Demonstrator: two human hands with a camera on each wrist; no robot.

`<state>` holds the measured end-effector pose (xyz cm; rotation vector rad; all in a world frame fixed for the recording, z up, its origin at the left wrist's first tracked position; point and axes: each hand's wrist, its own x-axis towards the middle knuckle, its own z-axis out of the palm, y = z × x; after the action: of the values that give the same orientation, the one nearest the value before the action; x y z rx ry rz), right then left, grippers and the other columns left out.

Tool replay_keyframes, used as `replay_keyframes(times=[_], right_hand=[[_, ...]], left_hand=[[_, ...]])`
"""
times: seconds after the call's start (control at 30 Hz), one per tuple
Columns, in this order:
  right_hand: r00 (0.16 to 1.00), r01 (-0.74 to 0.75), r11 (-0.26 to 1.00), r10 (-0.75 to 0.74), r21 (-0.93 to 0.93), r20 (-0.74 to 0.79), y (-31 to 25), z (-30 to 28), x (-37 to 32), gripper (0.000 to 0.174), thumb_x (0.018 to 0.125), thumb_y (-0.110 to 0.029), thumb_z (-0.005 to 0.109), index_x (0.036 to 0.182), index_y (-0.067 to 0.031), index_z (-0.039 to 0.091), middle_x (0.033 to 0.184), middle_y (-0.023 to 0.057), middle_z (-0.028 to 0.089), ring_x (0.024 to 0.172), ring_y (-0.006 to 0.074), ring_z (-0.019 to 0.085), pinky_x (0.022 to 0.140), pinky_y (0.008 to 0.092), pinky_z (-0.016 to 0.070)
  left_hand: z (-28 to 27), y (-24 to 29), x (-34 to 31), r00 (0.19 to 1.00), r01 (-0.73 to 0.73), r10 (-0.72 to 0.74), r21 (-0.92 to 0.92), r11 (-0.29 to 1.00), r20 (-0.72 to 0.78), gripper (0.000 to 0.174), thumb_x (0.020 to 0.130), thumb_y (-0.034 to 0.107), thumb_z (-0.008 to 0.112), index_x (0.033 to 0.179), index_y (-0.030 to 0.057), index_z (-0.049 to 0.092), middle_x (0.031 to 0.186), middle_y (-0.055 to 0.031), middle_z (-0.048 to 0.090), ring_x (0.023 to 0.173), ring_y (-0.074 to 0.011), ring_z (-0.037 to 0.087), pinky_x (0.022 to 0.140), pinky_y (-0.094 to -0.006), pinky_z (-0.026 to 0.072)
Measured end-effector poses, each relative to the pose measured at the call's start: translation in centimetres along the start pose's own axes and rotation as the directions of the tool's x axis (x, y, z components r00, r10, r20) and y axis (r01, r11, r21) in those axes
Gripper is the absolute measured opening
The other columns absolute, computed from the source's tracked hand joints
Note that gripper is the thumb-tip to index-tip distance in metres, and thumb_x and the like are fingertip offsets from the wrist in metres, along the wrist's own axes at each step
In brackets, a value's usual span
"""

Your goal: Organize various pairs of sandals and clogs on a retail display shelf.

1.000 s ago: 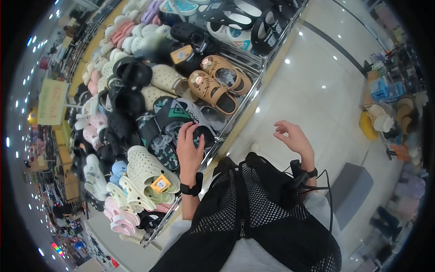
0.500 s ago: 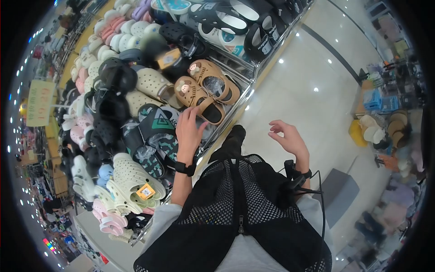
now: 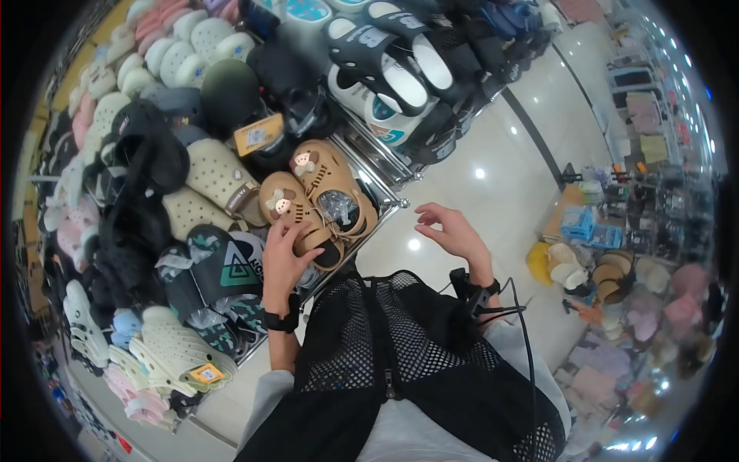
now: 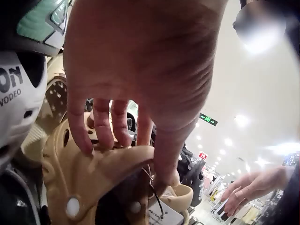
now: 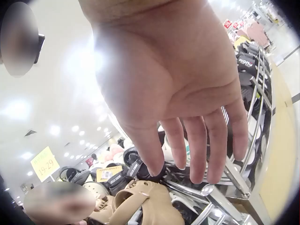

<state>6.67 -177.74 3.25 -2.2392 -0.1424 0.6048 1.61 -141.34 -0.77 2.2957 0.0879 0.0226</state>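
A pair of tan clogs with small animal charms lies at the rack's edge in the head view. My left hand (image 3: pixel 283 260) is on the nearer tan clog (image 3: pixel 275 192), its thumb and fingers to either side of the strap. In the left wrist view, bent fingertips rest at the strap (image 4: pixel 117 164), and the thumb comes down beside it over a tag on a thin cord. The other tan clog (image 3: pixel 327 173) lies right alongside. My right hand (image 3: pixel 456 235) hangs in the air in front of the rack, fingers loosely bent, holding nothing.
Cream clogs (image 3: pixel 219 173), camo slides (image 3: pixel 223 262) and black-and-white clogs (image 3: pixel 385 58) surround the tan pair. The metal rack edge (image 3: pixel 385 212) runs diagonally in front of me. An orange price tag (image 3: pixel 260 134) hangs behind. Hats (image 3: pixel 616 273) are displayed across the shiny floor (image 3: pixel 493 208).
My left hand has moved from above the camo slides onto the nearer tan clog. The head view has shifted closer to the rack. My right hand stays raised and holds nothing.
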Motion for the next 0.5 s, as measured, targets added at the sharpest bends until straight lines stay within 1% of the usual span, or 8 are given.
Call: replay_keyframes(times=[0.03,0.17,0.2,0.3,0.37,0.4,0.43,0.5], right_hand=[[0.999,0.016,1.000,-0.015,-0.011,0.045,-0.8,0.1,1.1,0.037,0.093,-0.023,0.075,0.122,-0.0023,0.067,0.104,0.0154,0.076,0.096,0.0277,0.074,0.085,0.0373,0.0577],[0.979,0.108,0.994,-0.105,-0.007,0.174,-2.7,0.9,5.2,0.038,0.093,-0.022,0.075,0.123,-0.0001,0.067,0.105,0.0162,0.076,0.097,0.0292,0.074,0.086,0.0388,0.0573],[0.973,0.119,0.993,-0.116,-0.001,0.198,-3.4,1.0,6.2,0.038,0.093,-0.022,0.075,0.123,-0.0001,0.067,0.105,0.0162,0.076,0.097,0.0292,0.074,0.086,0.0388,0.0573],[0.962,0.176,0.983,-0.160,-0.052,0.221,-5.9,1.2,9.0,0.039,0.092,-0.021,0.076,0.124,0.0006,0.066,0.107,0.0172,0.075,0.101,0.0309,0.073,0.089,0.0400,0.0566],[0.936,0.295,0.946,-0.258,-0.133,0.238,-7.7,1.6,11.5,0.041,0.092,-0.021,0.076,0.125,0.0007,0.066,0.112,0.0190,0.074,0.105,0.0326,0.072,0.091,0.0408,0.0560],[0.934,0.296,0.943,-0.252,-0.150,0.254,-9.2,1.6,12.5,0.043,0.092,-0.023,0.076,0.126,0.0015,0.065,0.120,0.0207,0.071,0.112,0.0345,0.070,0.094,0.0412,0.0554],[0.927,0.312,0.939,-0.267,-0.144,0.262,-9.1,2.3,14.1,0.043,0.092,-0.023,0.076,0.126,0.0015,0.065,0.120,0.0207,0.071,0.112,0.0345,0.070,0.094,0.0412,0.0554],[0.921,0.372,0.923,-0.355,-0.095,0.158,-7.8,4.3,17.7,0.052,0.092,-0.033,0.077,0.128,0.0024,0.065,0.125,0.0223,0.069,0.119,0.0370,0.066,0.098,0.0436,0.0539]], left_hand=[[-0.6,0.0,-0.2,0.998,-0.049,0.049,0.006,0.999,0.041,0.051,0.065,0.014,0.094,0.111,0.0074,0.074,0.099,-0.0076,0.064,0.095,-0.0282,0.066,0.084,-0.0397,0.0549],[-1.3,-0.7,0.6,0.998,0.036,-0.031,0.094,0.995,-0.048,0.045,0.065,0.017,0.093,0.104,0.0071,0.075,0.093,-0.0069,0.068,0.087,-0.0254,0.068,0.079,-0.0372,0.0554],[-1.1,-0.7,0.8,0.996,0.056,-0.054,0.037,0.998,-0.069,0.043,0.065,0.018,0.093,0.101,0.0064,0.074,0.091,-0.0062,0.068,0.086,-0.0242,0.068,0.077,-0.0366,0.0551],[-0.7,-0.5,1.4,0.990,0.135,-0.136,-0.018,0.991,-0.023,0.042,0.064,0.019,0.093,0.099,0.0059,0.073,0.093,-0.0062,0.068,0.087,-0.0239,0.068,0.077,-0.0365,0.0549],[-1.1,-0.3,1.3,0.992,0.125,-0.124,0.008,0.992,-0.026,0.041,0.066,0.018,0.093,0.099,0.0054,0.072,0.093,-0.0063,0.068,0.086,-0.0236,0.068,0.077,-0.0366,0.0546],[-1.1,-0.4,1.3,0.991,0.132,-0.132,0.006,0.991,-0.009,0.041,0.067,0.017,0.092,0.099,0.0053,0.071,0.092,-0.0063,0.068,0.086,-0.0235,0.067,0.077,-0.0367,0.0545],[-1.2,-0.5,1.3,0.990,0.138,-0.138,0.004,0.990,0.006,0.040,0.068,0.016,0.092,0.100,0.0052,0.071,0.092,-0.0063,0.068,0.086,-0.0235,0.067,0.077,-0.0368,0.0544],[-0.7,-0.7,1.2,0.987,0.158,-0.158,-0.021,0.987,-0.011,0.039,0.068,0.015,0.091,0.099,0.0048,0.070,0.092,-0.0062,0.067,0.083,-0.0233,0.066,0.076,-0.0369,0.0537]])
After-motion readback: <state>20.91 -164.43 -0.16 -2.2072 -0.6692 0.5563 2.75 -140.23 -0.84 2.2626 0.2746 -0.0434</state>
